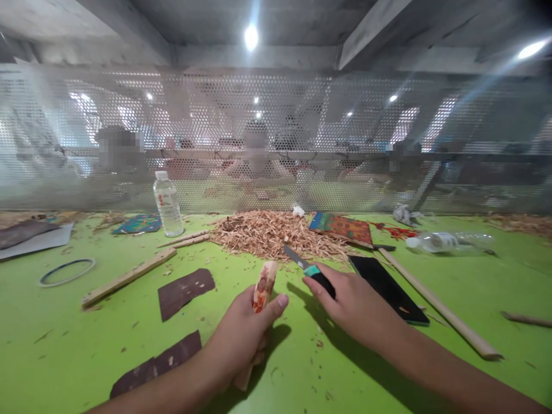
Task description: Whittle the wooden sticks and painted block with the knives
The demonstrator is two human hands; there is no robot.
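Over the green table, the left hand holds coloured wood and the right hand holds a knife.
The left grip wraps round the wood; the right one squeezes the knife, near the wood but not touching it. The job looks part done: shavings lie heaped behind, and the wood has red and brown marks with bare bits left around them.

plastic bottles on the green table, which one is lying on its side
The bottle on the right, near the crumpled white wad, is lying on its side; the bottle on the left, left of the wood shavings, stands upright.
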